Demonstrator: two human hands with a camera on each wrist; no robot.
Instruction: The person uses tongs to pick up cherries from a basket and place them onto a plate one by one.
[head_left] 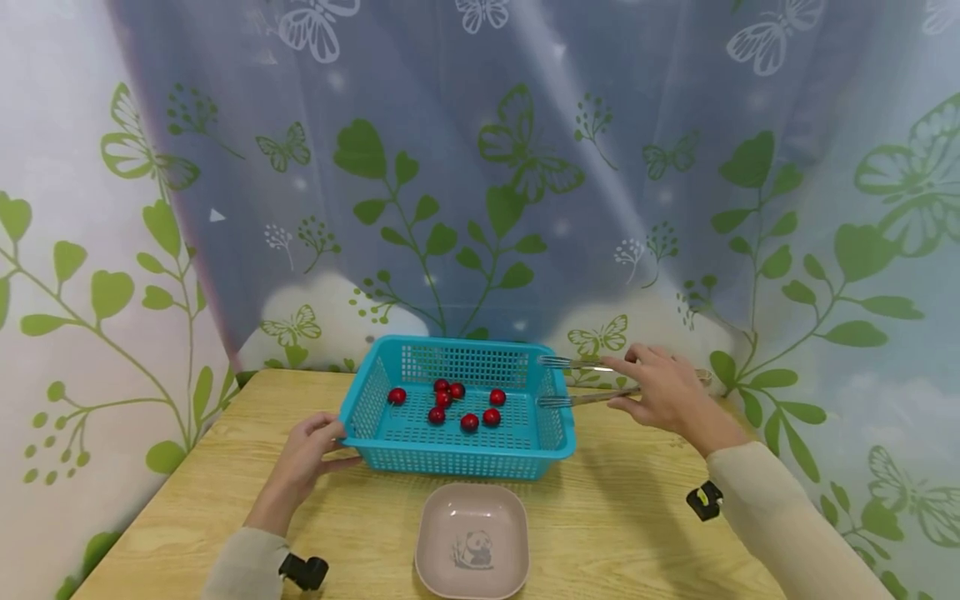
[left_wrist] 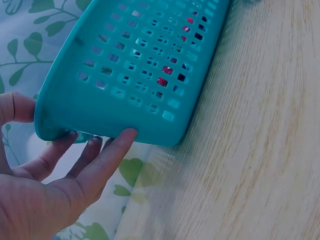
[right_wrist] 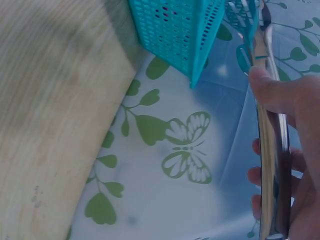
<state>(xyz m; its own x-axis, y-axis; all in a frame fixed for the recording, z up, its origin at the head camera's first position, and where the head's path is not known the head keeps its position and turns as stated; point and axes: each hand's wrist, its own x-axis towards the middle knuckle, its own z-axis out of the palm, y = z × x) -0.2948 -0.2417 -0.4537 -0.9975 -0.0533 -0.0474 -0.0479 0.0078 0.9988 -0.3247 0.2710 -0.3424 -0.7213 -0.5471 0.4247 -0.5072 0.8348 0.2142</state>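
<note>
I observe one printed backdrop [head_left: 450, 67] behind one wooden tabletop [head_left: 630, 517]. One blue perforated basket [head_left: 457, 460] stands on the tabletop. One square pinkish bowl [head_left: 510, 517], its base marked with a panda drawing, sits just in front of the basket. My left hand [head_left: 303, 454] reaches forward to the basket's left end; its grip pinches the rim, thumb above, fingers beneath. My right hand [head_left: 663, 392] extends inward, palm side down, at the basket's right; its grip is closed around one pair of metal tongs [head_left: 600, 397], whose two fork-like ends are spread apart over the basket's right end. Eight red fruits [head_left: 469, 423] lie on the basket floor, clear of the tongs.
</note>
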